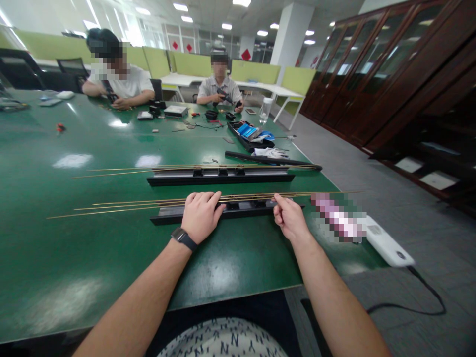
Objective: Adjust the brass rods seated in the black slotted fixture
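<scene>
A long black rail (pixel 245 213) with a grey inner face lies across the green table in front of me. Thin brass-coloured rods (pixel 122 205) run lengthwise over it and stick out past both ends. My left hand (pixel 203 213), with a dark wristband, is laid over the rail and rods, its thumb on the near side and fingertips toward the far edge. Near the rail's right end, my right hand (pixel 288 215) pinches at a brass rod between thumb and index finger, the other fingers curled. The exact contact under my left fingers is hidden.
Behind lies a second black rail (pixel 219 179) with rods on top. Farther back are a black tube (pixel 260 157), a glove (pixel 270 152) and a black tray (pixel 243 139). A white device (pixel 388 243) overhangs the right edge. Two people sit across the table.
</scene>
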Demonstrator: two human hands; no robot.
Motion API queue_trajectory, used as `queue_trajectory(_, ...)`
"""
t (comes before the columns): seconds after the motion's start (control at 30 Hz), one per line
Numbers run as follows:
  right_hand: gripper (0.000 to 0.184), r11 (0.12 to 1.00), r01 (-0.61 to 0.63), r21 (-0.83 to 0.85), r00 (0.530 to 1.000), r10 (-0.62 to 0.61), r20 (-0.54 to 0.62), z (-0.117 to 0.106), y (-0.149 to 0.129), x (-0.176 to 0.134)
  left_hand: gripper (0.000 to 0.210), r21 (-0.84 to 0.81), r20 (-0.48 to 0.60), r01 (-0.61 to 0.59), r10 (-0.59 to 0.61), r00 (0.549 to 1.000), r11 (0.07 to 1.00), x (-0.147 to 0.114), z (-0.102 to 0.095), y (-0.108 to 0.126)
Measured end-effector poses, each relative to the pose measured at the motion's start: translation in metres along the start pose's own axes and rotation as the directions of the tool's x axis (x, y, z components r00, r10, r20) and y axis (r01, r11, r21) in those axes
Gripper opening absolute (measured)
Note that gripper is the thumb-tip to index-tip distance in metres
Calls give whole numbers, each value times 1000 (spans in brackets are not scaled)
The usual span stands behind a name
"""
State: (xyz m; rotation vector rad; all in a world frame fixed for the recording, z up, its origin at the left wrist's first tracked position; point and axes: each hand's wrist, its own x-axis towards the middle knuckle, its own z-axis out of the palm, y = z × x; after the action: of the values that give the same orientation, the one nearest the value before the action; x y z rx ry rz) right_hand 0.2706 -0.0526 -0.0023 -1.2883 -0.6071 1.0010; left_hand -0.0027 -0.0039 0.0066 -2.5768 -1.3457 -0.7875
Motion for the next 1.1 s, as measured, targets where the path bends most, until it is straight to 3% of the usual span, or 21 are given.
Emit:
queue_trajectory(0.33, 45, 999, -12, -43, 999, 13, 31, 0, -1, -2, 37, 0, 13, 8, -8, 1000, 1000, 0, -2, 1)
queue_trajectory(1.1, 42, 1000, -15, 0, 1000, 15, -22, 1, 2, -1, 38, -2, 17, -1, 1, 1000, 1000, 0, -4, 2)
